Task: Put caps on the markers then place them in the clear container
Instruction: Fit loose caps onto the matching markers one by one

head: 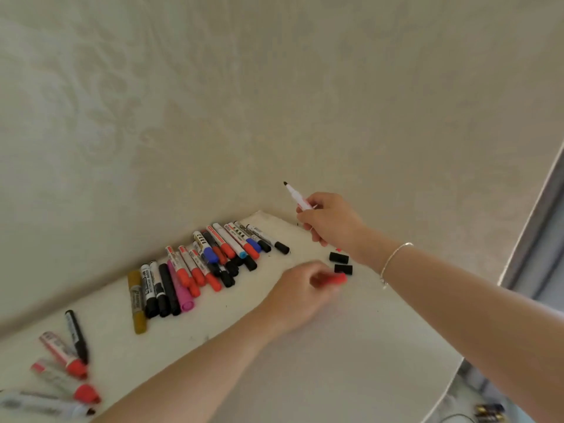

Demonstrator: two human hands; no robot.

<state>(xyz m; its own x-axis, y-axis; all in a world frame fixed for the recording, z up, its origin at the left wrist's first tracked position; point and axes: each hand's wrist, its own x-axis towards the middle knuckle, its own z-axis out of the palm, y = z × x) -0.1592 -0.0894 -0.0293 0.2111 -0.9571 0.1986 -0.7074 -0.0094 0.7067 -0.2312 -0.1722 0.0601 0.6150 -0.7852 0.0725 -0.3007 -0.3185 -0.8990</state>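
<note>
Above the far corner of the white table (pixel 351 346), the right hand (pixel 331 221) grips an uncapped marker (pixel 297 198) — its dark tip points up and left, toward the wall. Lower down, the left hand (pixel 300 290) pinches a red cap (pixel 335 279) (blurred) just beside two loose black caps (pixel 341 262) lying on the table. A row of capped markers (pixel 207 264) lies to the left, with more markers (pixel 65 364) at the near left edge — no clear container shows.

Both forearms are bare, no sleeves showing. A thin silver chain bracelet (pixel 393 261) circles the right wrist.
</note>
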